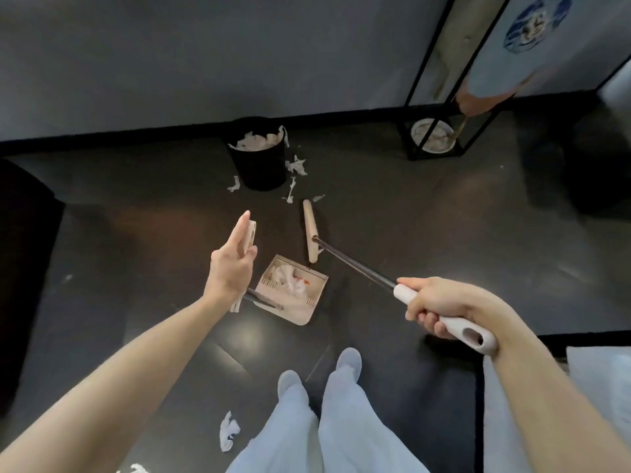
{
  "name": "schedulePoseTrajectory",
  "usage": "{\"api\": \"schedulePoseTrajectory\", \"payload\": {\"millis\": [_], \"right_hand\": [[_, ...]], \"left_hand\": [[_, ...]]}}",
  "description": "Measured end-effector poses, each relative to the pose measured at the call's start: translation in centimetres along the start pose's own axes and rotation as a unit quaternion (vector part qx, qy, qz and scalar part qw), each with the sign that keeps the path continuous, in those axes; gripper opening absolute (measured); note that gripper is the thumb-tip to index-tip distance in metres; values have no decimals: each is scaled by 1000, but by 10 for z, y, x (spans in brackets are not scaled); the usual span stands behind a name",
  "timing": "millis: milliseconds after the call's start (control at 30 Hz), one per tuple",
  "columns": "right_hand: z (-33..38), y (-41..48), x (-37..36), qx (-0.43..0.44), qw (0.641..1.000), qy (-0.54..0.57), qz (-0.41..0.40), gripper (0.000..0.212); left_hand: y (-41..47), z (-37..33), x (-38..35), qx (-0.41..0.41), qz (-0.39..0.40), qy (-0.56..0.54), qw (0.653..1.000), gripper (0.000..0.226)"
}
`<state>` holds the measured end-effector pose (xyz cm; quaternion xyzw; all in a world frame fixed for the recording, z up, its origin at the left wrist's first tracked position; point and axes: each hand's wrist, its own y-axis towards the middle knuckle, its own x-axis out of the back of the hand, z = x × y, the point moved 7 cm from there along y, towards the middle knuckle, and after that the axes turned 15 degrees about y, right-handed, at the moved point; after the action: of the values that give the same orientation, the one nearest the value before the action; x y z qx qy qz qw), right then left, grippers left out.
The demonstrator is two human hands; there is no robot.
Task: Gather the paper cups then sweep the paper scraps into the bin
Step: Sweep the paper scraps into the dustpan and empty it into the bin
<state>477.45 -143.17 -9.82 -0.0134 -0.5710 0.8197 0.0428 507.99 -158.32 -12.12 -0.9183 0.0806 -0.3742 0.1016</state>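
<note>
White torn paper scraps (296, 165) look light, soft and easily scattered. Some lie round the black round plastic bin (259, 165) at the floor's far edge, and more sit in the beige plastic dustpan (298, 312). The left hand (228, 268) pinches the dustpan's upright handle. The right hand (433, 305) is clamped on the beige-headed broom (311, 233) by its white grip. Low, short strokes should suit them.

no readable text or numbers, blue round emblem (537, 22) on the white panel (502, 66) too blurred to read
</note>
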Motion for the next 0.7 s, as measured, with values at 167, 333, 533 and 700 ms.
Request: {"api": "schedulePoseTrajectory", "payload": {"millis": [167, 333, 533, 700], "right_hand": [[52, 37, -1, 37, 995, -91, -29, 76], [80, 68, -29, 79, 927, -360, -75, 79], [43, 83, -68, 17, 936, -350, -9, 61], [10, 58, -83, -12, 988, -153, 22, 62]], "left_hand": [[17, 14, 1, 19, 3, -3, 1000, 64], [39, 18, 1, 36, -7, -5, 999, 63], [53, 20, 9, 42, -28, 12, 999, 65], [26, 24, 15, 21, -35, -4, 999, 63]]}}
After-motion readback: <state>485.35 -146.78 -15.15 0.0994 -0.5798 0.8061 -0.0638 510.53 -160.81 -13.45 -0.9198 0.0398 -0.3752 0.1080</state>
